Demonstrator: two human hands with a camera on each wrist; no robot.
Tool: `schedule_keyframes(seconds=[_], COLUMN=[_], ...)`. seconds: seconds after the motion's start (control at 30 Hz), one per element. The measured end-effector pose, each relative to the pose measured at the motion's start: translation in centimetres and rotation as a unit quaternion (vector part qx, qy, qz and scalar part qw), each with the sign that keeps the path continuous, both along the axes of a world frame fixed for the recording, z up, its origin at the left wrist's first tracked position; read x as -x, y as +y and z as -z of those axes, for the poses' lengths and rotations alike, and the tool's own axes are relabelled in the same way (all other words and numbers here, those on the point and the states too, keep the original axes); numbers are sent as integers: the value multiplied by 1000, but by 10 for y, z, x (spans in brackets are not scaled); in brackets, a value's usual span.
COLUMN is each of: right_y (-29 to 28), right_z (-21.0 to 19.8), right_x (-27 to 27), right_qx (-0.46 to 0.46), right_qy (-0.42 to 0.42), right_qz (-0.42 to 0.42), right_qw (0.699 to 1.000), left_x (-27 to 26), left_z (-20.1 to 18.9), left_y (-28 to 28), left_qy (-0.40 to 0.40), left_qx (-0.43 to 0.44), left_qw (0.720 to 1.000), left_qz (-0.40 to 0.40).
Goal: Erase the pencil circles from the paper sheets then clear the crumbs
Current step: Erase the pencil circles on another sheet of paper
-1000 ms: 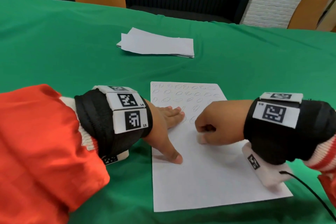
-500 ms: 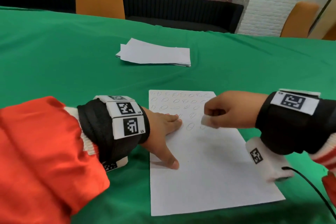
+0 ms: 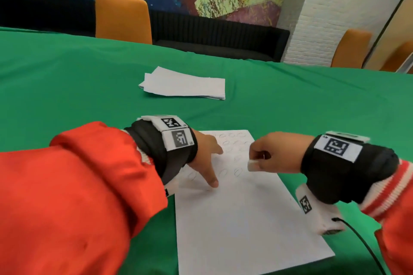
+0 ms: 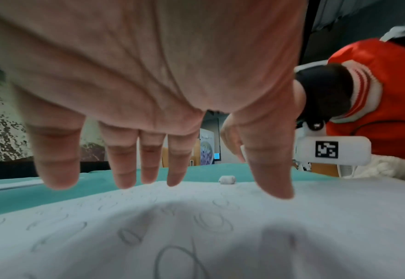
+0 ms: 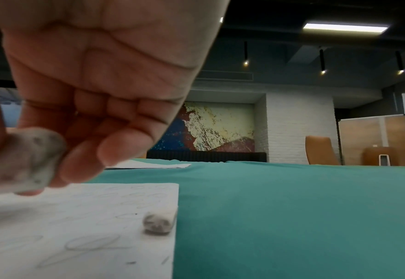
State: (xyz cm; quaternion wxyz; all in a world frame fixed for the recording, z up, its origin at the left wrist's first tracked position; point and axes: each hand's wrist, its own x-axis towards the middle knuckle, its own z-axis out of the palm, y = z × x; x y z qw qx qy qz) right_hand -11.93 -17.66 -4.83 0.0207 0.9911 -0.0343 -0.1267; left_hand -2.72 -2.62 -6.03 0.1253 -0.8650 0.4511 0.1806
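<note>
- Eraser (image 3: 253, 165) sits pinched in the right hand (image 3: 271, 155), thumb on one side and curled fingers (image 5: 122, 149) on the other; its smudged grey end (image 5: 36, 160) points down and hangs just above the sheet (image 3: 245, 219), not touching it.
- Left hand (image 3: 206, 158) is spread flat, fingers straight, fingertips (image 4: 124, 181) and thumb pressing the sheet's left part; it holds nothing.
- Pencil circles (image 3: 238, 171) fill the sheet's far part in rows; the nearest ones lie between the two hands, just below the eraser. The near part of the sheet looks blank.
- Second small eraser piece (image 5: 159, 223) lies on the sheet right at its right edge, beside the green cloth (image 3: 67, 87). In the head view the right hand hides it.
- Dark specks (image 5: 131, 262) lie on the sheet near that edge; whether they are crumbs or pencil marks I cannot tell.
- Sheet's right and far edges border bare cloth, with open room to the right and beyond; its near edge is cut off by the head view's lower border.
- Paper stack (image 3: 183, 85) lies well beyond the sheet, apart from it; marks on it cannot be made out.
- Orange chairs (image 3: 123, 18) stand past the table's far edge.
- Left sleeve (image 3: 78, 196) covers the cloth left of the sheet.
</note>
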Motion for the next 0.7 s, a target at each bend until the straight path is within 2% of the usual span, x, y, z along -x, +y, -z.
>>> schedule_keyframes(seconds=[0.1, 0.17, 0.3, 0.57, 0.7], right_y=[4, 10, 22, 31, 44], right_z=[4, 8, 10, 19, 19], right_x=[-5, -8, -19, -37, -27], right_qx=[16, -6, 8, 66, 47], right_qy=[3, 19, 46, 57, 86], right_qz=[1, 1, -31, -37, -84], right_qw=[1000, 1000, 998, 996, 992], left_x=[-2, -4, -7, -9, -13], left_z=[9, 14, 18, 29, 32], left_y=[-9, -12, -14, -14, -17], left_qy=[20, 25, 31, 16, 5], left_qx=[-22, -35, -52, -31, -56], left_qw=[1000, 999, 998, 998, 997], left_qz=[11, 17, 12, -53, -56])
